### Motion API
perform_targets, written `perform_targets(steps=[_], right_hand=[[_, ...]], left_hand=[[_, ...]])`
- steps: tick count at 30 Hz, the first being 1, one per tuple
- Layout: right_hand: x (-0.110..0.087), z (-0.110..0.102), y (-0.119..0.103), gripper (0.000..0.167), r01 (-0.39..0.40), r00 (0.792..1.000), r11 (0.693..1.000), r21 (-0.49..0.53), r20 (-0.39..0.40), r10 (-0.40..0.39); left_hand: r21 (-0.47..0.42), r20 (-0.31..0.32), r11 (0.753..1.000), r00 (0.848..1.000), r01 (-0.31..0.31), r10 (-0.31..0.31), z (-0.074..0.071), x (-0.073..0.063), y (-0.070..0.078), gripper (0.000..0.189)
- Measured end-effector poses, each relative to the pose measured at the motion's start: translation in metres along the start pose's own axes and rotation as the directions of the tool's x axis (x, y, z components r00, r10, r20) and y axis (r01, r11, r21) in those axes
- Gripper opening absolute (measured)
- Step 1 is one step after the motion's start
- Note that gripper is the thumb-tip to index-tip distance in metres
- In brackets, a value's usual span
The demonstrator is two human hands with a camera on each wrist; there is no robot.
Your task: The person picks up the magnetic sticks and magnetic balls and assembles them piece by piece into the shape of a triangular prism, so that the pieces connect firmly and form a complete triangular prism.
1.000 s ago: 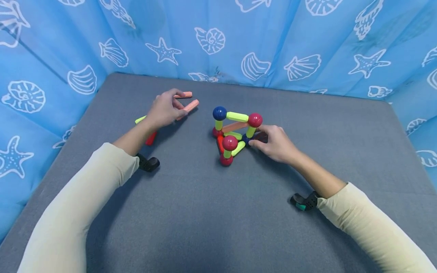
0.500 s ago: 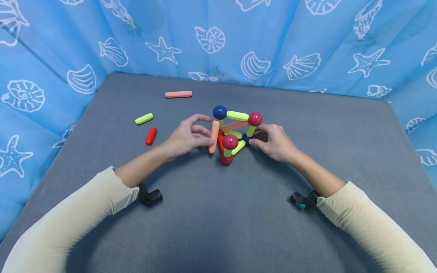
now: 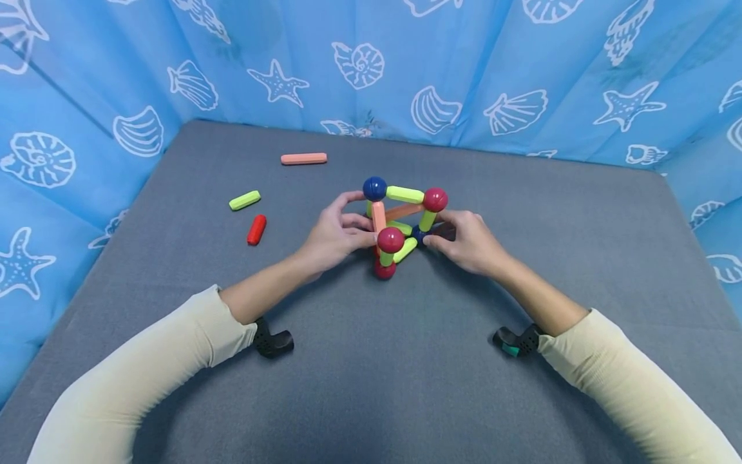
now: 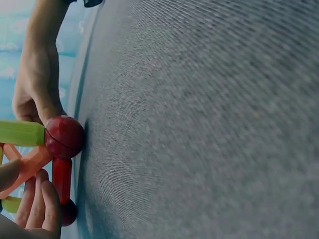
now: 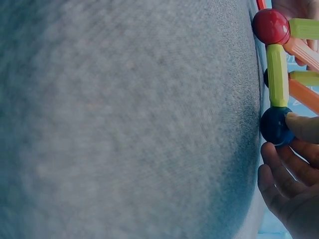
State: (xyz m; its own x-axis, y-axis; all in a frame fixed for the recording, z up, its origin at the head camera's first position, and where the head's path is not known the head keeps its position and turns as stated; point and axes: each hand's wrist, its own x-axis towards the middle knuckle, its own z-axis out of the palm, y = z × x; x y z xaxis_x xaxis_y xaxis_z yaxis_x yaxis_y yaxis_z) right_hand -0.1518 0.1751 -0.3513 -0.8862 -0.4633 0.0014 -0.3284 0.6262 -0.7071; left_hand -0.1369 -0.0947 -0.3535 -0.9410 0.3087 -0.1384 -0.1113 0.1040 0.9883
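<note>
A magnetic rod-and-ball frame stands on the table; its red balls, blue balls and lime rods form a three-cornered base with uprights. My left hand pinches a salmon rod at the frame's left side. In the left wrist view this rod slants, one end against the lower front red ball. Its other end is hidden. My right hand holds the lower right blue ball between thumb and fingers. Another salmon rod slants across the frame's back.
Left of the frame lie a loose salmon rod, a lime rod and a short red rod. The grey table ends at a blue shell-print curtain behind and at both sides.
My left hand picked up a salmon rod from the table's back left and carried it rightward, up against the frame. The right hand has kept its hold on the blue ball.
</note>
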Motion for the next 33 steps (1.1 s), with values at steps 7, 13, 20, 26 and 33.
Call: perform_targets(steps=[7, 13, 20, 26, 33], right_hand=[[-0.001, -0.001, 0.0, 0.038, 0.008, 1.0, 1.0, 0.0, -0.002, -0.008], [-0.002, 0.0, 0.001, 0.039, 0.006, 1.0, 1.0, -0.003, -0.001, -0.006], [-0.003, -0.001, 0.001, 0.04, -0.003, 1.0, 1.0, -0.009, 0.001, 0.003], [-0.003, -0.001, 0.001, 0.038, -0.009, 1.0, 1.0, -0.01, 0.002, 0.009], [0.0, 0.0, -0.003, 0.039, -0.017, 1.0, 1.0, -0.011, 0.007, 0.017]], left_hand=[[0.016, 0.025, 1.0, 1.0, -0.014, 0.014, 0.0, -0.001, -0.002, 0.07], [0.08, 0.049, 0.994, 0.996, -0.075, 0.071, -0.012, -0.006, -0.002, 0.07], [0.356, -0.027, 0.911, 0.972, -0.208, 0.233, -0.071, -0.011, 0.01, 0.069], [0.59, -0.156, 0.798, 0.953, -0.122, 0.26, -0.122, -0.022, 0.009, 0.063], [0.69, -0.211, 0.724, 0.952, -0.015, 0.22, -0.147, -0.045, -0.004, 0.064]])
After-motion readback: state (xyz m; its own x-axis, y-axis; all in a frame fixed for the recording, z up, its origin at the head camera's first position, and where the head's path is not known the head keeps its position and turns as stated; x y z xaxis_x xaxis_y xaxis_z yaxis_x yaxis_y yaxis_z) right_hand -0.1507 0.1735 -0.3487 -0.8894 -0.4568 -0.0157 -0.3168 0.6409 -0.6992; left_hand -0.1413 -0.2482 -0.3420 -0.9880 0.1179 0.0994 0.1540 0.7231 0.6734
